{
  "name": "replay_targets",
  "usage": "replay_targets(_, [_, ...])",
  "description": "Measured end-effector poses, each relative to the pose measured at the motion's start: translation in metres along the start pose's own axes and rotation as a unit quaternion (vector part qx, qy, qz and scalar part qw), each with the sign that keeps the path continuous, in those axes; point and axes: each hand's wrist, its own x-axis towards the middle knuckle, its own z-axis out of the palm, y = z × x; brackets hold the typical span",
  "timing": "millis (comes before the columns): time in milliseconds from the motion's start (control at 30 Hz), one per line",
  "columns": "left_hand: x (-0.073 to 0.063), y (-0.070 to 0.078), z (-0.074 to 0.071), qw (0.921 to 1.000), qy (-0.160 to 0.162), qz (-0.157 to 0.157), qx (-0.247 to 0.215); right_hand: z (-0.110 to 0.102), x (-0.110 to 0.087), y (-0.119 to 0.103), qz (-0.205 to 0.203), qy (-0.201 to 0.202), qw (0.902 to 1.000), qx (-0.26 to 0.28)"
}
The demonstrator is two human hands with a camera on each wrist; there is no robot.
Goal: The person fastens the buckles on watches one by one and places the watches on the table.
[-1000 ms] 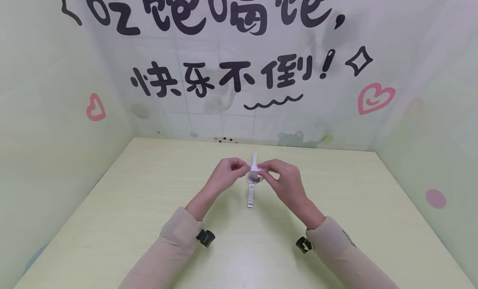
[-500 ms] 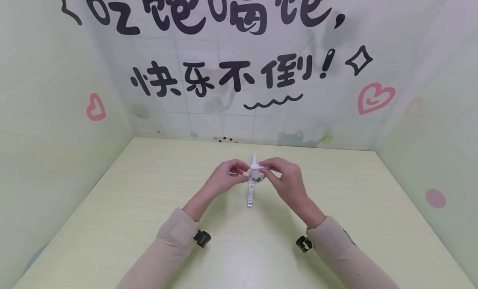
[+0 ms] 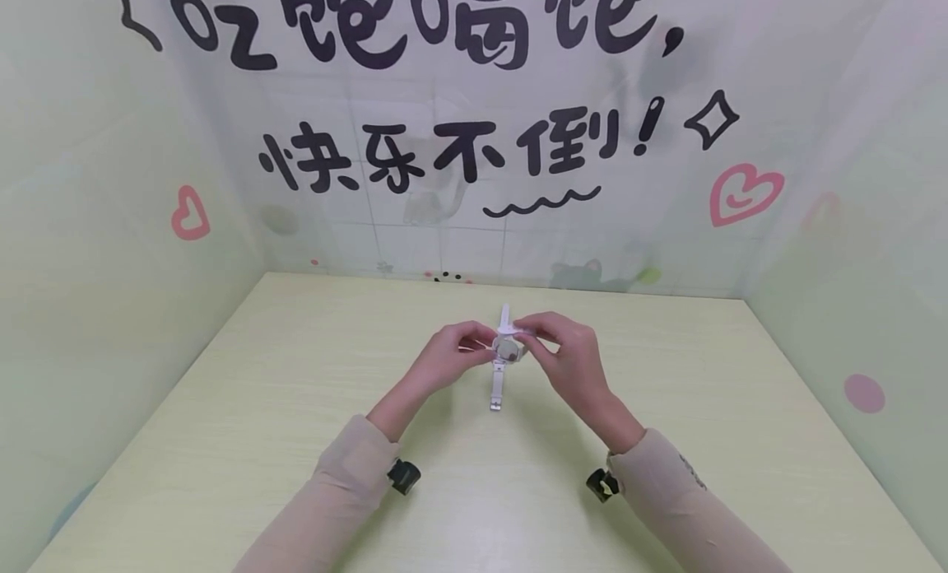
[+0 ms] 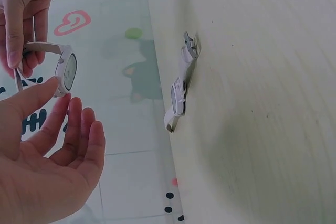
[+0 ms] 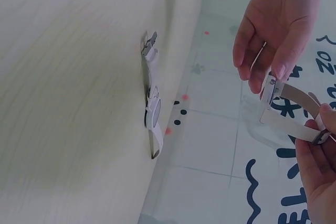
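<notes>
Two white wristwatches are here. My left hand [image 3: 452,357] pinches the case of one watch [image 4: 69,71] between thumb and fingertips, its other fingers loosely bent. My right hand [image 3: 569,357] holds the same watch by its strap near the buckle [image 5: 321,137]; the strap curves round in a loop. This watch is raised off the table, its dial turned up towards the head view. Below it a second watch [image 4: 179,97] lies stretched out on the tabletop, untouched. From the head view, its case is mostly hidden behind the held one, while its buckle end of the strap [image 3: 497,389] shows.
A pale wooden table [image 3: 474,491] spreads under both arms. Behind it hangs a printed wall sheet [image 3: 415,244] with large black characters, and similar sheets close off both sides. A black wrist camera [image 3: 403,477] sits at the left cuff, another [image 3: 602,484] at the right.
My left fingers spread and moved from the strap area down to the watch case, which they now pinch. The dial has tilted into clearer view. My right hand has barely moved.
</notes>
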Motion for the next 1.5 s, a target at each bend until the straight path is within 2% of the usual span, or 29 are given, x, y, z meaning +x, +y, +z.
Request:
replay_targets(233, [0.001, 0.000, 0.000, 0.9998, 0.010, 0.017, -0.003, -0.004, 0.002, 0.000, -0.013, -0.005, 0.9999, -0.003])
replay_targets(633, [0.000, -0.003, 0.002, 0.9980, 0.037, 0.041, -0.031, -0.003, -0.002, 0.003, -0.005, -0.048, 0.9985, -0.024])
replay_targets(1033, [-0.002, -0.002, 0.004, 0.9965, 0.058, 0.051, -0.033, 0.000, -0.002, -0.001, -0.010, -0.049, 0.9982, -0.031])
replay_targets(1333, [-0.001, 0.003, 0.008, 0.9949, 0.060, 0.076, -0.029, 0.001, -0.002, -0.002, -0.018, -0.051, 0.9980, -0.031])
replay_targets(1500, [0.000, 0.004, 0.010, 0.9943, 0.060, 0.079, -0.039, -0.001, 0.001, -0.003, -0.002, -0.059, 0.9980, -0.022])
